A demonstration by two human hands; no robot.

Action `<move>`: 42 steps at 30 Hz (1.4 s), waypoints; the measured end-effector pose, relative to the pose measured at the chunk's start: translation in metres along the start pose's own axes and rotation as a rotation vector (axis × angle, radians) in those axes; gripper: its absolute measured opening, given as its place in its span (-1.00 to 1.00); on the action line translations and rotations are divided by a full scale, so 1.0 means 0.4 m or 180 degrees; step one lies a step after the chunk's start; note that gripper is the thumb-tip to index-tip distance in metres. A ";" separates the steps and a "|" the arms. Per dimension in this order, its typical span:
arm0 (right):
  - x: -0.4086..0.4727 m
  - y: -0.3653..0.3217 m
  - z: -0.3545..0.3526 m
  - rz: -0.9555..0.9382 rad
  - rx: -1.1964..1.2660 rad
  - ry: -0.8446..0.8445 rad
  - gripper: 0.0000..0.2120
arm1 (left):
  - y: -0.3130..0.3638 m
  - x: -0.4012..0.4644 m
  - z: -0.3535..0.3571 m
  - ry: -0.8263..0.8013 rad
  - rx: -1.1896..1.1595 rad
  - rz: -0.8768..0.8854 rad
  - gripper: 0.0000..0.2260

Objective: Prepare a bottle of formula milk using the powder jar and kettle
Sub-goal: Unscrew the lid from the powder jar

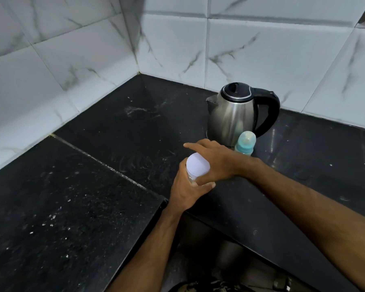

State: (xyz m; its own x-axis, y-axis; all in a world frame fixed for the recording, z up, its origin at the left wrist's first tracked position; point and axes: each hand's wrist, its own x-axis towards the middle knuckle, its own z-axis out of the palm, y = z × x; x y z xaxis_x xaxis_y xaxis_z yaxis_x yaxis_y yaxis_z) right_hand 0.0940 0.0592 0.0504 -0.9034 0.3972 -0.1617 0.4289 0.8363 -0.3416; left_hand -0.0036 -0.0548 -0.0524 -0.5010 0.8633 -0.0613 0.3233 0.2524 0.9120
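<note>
The powder jar (196,166), with a white lid and a clear body, is held just above the near edge of the black counter. My left hand (184,191) grips its body from below. My right hand (216,160) lies over the lid, thumb curled round its near rim and index finger pointing left. Behind my right wrist stands a baby bottle (246,143) with a teal collar and a clear cap. The steel kettle (232,114), black lid shut and handle to the right, stands just behind the bottle near the wall.
The black stone counter (93,186) fills an L-shaped corner under white marbled wall tiles (72,60). White specks and smears dot its surface. The counter's front edge runs under my forearms, with the floor below.
</note>
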 end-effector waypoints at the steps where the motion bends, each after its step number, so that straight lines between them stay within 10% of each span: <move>1: -0.001 -0.004 -0.001 0.0097 -0.0203 0.0121 -0.05 | -0.003 0.000 0.000 0.0006 0.0007 -0.0064 -0.06; 42: -0.001 -0.020 0.007 0.0239 -0.0484 0.0068 -0.26 | 0.001 0.000 0.008 0.0064 -0.0003 -0.0135 -0.04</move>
State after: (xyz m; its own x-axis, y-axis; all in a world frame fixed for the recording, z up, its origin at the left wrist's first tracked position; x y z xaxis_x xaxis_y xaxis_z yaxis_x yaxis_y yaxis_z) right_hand 0.0911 0.0514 0.0507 -0.8693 0.4672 -0.1612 0.4916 0.8509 -0.1850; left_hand -0.0011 -0.0532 -0.0534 -0.5302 0.8429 -0.0919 0.3007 0.2883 0.9091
